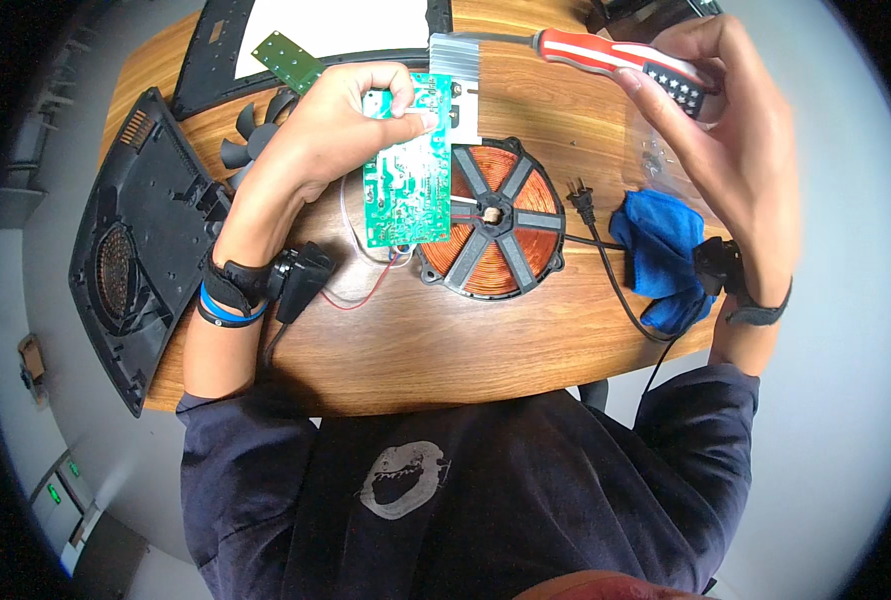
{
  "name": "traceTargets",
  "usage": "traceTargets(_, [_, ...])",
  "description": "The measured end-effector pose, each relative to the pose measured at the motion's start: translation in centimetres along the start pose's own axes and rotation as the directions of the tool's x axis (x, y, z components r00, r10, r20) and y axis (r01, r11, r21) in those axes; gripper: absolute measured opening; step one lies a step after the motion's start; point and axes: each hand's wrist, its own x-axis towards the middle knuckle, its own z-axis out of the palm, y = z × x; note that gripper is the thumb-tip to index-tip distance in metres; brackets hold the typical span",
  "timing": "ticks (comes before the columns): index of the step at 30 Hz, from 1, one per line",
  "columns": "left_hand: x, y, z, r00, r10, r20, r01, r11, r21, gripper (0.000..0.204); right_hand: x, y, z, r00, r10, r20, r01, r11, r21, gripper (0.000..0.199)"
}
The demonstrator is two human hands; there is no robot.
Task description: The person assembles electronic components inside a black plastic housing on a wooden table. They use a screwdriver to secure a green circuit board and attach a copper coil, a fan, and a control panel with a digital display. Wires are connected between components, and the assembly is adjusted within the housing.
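Note:
My left hand [340,125] grips a green circuit board [406,170] by its upper edge, holding it upright above the wooden table [405,340]. A finned metal heat sink [455,62] sits at the board's top. My right hand [730,120] holds a red-handled screwdriver [605,52] by its black and white end, the shaft pointing left toward the heat sink. Just right of the board lies a round copper induction coil [495,220] with black spokes. Thin red and white wires run from the board to the coil.
A black plastic housing shell [135,250] lies at the table's left edge, a black fan [250,135] beside it. A second small green board [287,60] and a black frame [215,50] are at the back. A blue cloth [660,245], a plug [580,200] and black cable lie right.

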Motion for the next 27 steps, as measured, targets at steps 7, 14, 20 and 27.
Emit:
traceTargets(7, [0.0,0.5,0.1,0.999,-0.036,0.021,0.038,0.995,-0.090,0.024,-0.3,7.2,4.9,0.965,0.212,0.152,-0.198,0.975,-0.102,0.035])
traceTargets(14, [0.3,0.3,0.6,0.996,0.090,-0.023,-0.092,0.990,-0.107,0.040,-2.1,11.6,9.3,0.960,0.073,0.272,-0.117,0.982,0.151,0.037])
traceTargets(20, [-0.5,1.4,0.5,0.999,-0.037,0.018,0.040,0.985,-0.167,0.048,-1.8,12.5,13.0,0.929,-0.073,0.362,0.029,0.992,0.126,0.046])
traceTargets(27, [-0.5,1.8,0.8,0.994,-0.068,0.089,0.088,0.966,-0.244,0.042,-1.0,7.7,11.7,0.946,-0.118,0.301,-0.008,0.923,0.386,0.035])
